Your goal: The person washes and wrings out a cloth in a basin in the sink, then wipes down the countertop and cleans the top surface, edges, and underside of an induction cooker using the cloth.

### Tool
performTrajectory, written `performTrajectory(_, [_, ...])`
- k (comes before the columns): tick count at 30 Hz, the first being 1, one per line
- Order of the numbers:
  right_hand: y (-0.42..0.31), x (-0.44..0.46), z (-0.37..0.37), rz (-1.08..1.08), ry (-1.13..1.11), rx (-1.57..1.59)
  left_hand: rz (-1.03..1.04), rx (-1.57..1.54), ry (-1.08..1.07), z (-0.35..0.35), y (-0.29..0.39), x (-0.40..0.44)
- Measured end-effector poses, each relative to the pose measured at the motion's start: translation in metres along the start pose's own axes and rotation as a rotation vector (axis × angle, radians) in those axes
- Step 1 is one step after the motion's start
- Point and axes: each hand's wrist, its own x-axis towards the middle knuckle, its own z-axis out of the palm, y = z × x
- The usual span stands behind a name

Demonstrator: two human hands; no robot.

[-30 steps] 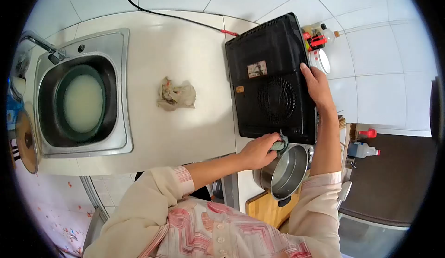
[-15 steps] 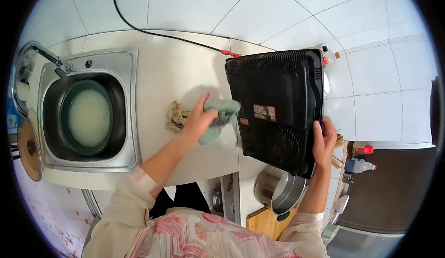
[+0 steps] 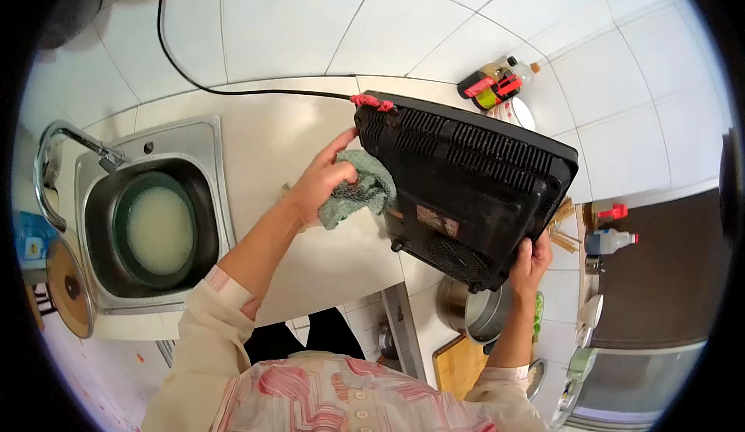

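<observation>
A black induction cooker (image 3: 466, 176) is tilted up off the counter, its underside with vents, feet and a label facing me. My right hand (image 3: 531, 261) grips its lower right edge, thumb on the underside. In my left hand (image 3: 324, 182) is a crumpled green cloth (image 3: 363, 187), dark with grime in the middle. The cloth lies against the cooker's left edge, and my left fingertips reach that edge near the top corner. A black cord (image 3: 256, 92) with red wrapping (image 3: 372, 103) runs from this corner to the left.
A steel sink (image 3: 219, 222) with a green basin (image 3: 124, 234) of cloudy water is at left, beside a glass lid (image 3: 70, 288). Several bottles (image 3: 493, 83) and a bowl (image 3: 520, 112) stand behind the cooker. A steel pot (image 3: 452, 308) and cutting board (image 3: 458, 362) sit below it.
The cooker has tilted and turned, showing more of its vented back side. My left hand has brought the cloth up to the cooker's left edge. My right hand keeps its grip.
</observation>
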Motion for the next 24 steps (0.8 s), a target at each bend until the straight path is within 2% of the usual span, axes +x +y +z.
performTrajectory(3, [0.01, -0.011, 0.013, 0.047, 0.135, 0.122, 0.069, 0.201, -0.018, 0.006, 0.016, 0.001])
performTrajectory(5, [0.011, -0.016, 0.022, -0.014, 0.211, 0.148, 0.072, 0.256, -0.046, 0.009, 0.026, -0.001])
performTrajectory(8, [0.028, -0.033, 0.024, 0.059, 0.267, 0.218, 0.06, 0.345, -0.066, 0.017, 0.03, -0.009])
performTrajectory(14, [0.031, -0.053, 0.02, 0.036, 0.321, 0.28, 0.055, 0.397, -0.096, 0.037, 0.027, -0.011])
performTrajectory(16, [0.034, -0.06, 0.019, 0.036, 0.35, 0.247, 0.113, 0.485, -0.079, 0.039, 0.022, -0.008])
performTrajectory(21, [0.047, -0.08, 0.023, 0.059, 0.408, 0.318, 0.077, 0.495, -0.143, 0.044, 0.021, -0.011])
performTrajectory(24, [0.047, -0.083, 0.027, 0.024, 0.517, 0.353, 0.095, 0.494, -0.146, 0.046, 0.018, -0.016])
